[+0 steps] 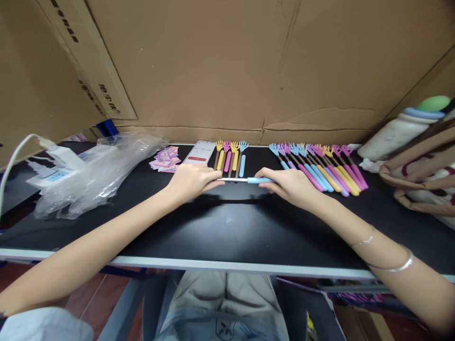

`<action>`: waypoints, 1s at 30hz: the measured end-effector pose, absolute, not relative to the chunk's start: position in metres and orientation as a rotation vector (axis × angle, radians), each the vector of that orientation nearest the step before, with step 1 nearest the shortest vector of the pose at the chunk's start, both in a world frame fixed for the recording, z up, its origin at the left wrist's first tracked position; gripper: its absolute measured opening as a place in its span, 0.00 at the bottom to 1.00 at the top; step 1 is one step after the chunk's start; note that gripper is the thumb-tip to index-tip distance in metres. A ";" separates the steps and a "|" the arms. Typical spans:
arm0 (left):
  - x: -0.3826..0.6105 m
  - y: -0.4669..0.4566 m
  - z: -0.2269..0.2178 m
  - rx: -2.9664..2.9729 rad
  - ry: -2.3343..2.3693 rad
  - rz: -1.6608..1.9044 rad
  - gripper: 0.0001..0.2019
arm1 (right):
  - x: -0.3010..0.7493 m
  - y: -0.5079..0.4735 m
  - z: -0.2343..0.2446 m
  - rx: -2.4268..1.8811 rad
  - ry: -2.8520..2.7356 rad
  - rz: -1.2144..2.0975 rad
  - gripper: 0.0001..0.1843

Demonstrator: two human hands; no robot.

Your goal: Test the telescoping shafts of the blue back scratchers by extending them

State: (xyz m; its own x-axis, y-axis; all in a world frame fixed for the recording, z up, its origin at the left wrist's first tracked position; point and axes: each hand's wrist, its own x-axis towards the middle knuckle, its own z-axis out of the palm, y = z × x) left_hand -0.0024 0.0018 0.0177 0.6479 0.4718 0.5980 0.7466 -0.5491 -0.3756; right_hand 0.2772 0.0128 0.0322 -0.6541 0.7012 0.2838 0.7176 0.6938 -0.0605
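A back scratcher with a metal rod and a light blue handle (251,180) lies level above the black table. My left hand (192,181) pinches the rod's left end, and whatever tip is there is hidden by the fingers. On the other side, my right hand (289,185) is closed around the blue handle. Just behind the rod lie several claw-headed rods (243,146) in yellow, pink and blue, with loose coloured handles (228,161) beside them. To the right of my right hand, several back scratchers with handles (332,177) lie in a slanted row.
A phone (200,152) and a pile of small pink packets or cards (166,159) lie behind my left hand. Crumpled clear plastic (95,173) and a white power strip (66,173) are at left. A bag (419,180) and bottle (398,135) stand at right; cardboard (220,66) walls the back.
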 end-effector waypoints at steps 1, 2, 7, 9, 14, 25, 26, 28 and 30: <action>-0.002 0.001 0.018 -2.236 -0.903 -0.582 0.21 | 0.278 0.014 0.033 -1.130 -2.644 0.022 0.15; -0.001 0.001 0.019 -2.222 -0.865 -0.583 0.20 | 0.279 0.015 0.034 -1.123 -2.669 0.142 0.16; 0.002 -0.003 0.022 -2.178 -0.774 -0.551 0.19 | 0.284 0.019 0.036 -0.993 -2.734 0.804 0.22; 0.002 -0.003 0.022 -2.184 -0.786 -0.541 0.19 | 0.283 0.019 0.036 -0.996 -2.732 0.870 0.22; 0.001 0.000 0.019 -2.243 -0.916 -0.532 0.19 | 0.278 0.017 0.034 -1.076 -2.694 0.110 0.19; 0.004 -0.005 0.022 -2.483 -1.380 -0.287 0.21 | 0.279 0.019 0.029 -0.903 -2.596 -0.556 0.18; 0.004 -0.004 0.022 -2.487 -1.381 -0.296 0.21 | 0.279 0.019 0.028 -0.908 -2.604 -0.557 0.19; 0.002 -0.002 0.021 -2.483 -1.355 -0.346 0.21 | 0.279 0.019 0.027 -0.933 -2.620 -0.535 0.20; 0.001 0.000 0.019 -2.456 -1.301 -0.425 0.22 | 0.279 0.017 0.027 -0.979 -2.623 -0.481 0.19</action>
State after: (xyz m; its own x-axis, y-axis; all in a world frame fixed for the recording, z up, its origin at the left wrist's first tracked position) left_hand 0.0008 -0.0004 0.0186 0.5387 0.7377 0.4070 0.8357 -0.5293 -0.1467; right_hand 0.2790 0.0174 0.0270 -0.7229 0.5721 0.3874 0.6723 0.7118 0.2034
